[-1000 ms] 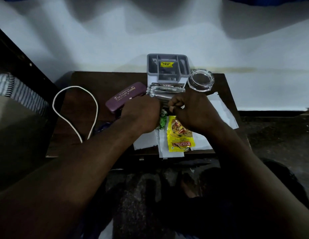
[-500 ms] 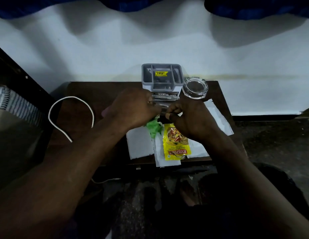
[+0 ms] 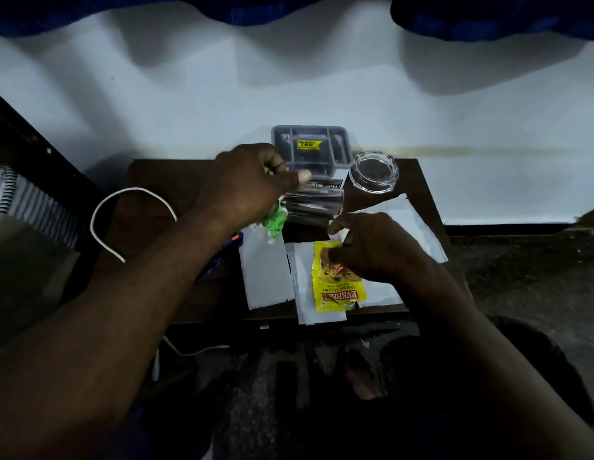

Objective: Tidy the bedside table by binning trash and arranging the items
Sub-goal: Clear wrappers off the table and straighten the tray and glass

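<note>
Green wrapper: crumpled, likely light and soft; left hand fingers clamped round it. Yellow sachet: thin, probably slippery; right hand fingers pinch its top edge.

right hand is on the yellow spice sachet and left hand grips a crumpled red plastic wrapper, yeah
No: the head view shows the crumpled plastic wrapper in the left hand is green, not red. The right hand is on the yellow spice sachet, as you said.
</note>
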The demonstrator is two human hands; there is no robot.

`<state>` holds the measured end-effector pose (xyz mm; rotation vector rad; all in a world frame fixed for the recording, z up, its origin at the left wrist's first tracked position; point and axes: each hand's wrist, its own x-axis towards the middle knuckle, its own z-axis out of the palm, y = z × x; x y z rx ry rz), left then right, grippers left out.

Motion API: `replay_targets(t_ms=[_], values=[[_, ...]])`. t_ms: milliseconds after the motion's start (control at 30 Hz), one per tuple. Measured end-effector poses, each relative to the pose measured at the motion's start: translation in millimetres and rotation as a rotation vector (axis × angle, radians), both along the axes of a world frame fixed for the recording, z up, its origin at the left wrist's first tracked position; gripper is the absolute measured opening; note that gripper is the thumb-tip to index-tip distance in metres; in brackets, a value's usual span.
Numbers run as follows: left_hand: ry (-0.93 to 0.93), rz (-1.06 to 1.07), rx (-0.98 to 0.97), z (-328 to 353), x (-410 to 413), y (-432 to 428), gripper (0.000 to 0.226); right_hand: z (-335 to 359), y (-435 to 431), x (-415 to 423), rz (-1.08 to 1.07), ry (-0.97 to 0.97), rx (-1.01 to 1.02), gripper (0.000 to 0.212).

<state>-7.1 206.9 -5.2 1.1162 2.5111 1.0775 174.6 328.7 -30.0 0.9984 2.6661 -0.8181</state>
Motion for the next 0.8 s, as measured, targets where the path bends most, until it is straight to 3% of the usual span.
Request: replay_targets(t_ms=[67,167,233,400,567,700,800], values=[[-0.142,-0.024,-0.003,6.0,-1.2,-3.2,0.055,-3.6,-6.1,-1.4,0.051,-0.087,0.020,0.053],[-0.190,-0.135,-0.130,5.7,-0.5,-7.8,0.038,-10.2,-11.7,-7.3,0.073,-0.147,0.070,0.065],[-0.104,-0.154,-0.179,2.9,0.7,-8.8,0.026,-14.6,-12.9,-10.6,0.064,-0.158,0.113,0.056],[-0.056,-0.184,-0.190,-4.1,-3.3,-13.9,0.020,-15.4,-9.5,-14.3,0.035,-0.106,0.192,0.028],[-0.023,-0.131,-0.251,-3.3,-12.8,-19.4,0.030,-3.8,-5.4,-6.6,0.001,0.183,0.102,0.026],[0.008,-0.160,-0.336,0.4,-20.5,-21.1,0.034,3.9,-5.3,-10.8,-0.188,0.255,-0.009,0.054],[0.015,-0.219,-0.408,-3.4,-25.2,-22.6,0.027,6.1,-2.4,-14.9,-0.256,0.340,-0.108,0.039]])
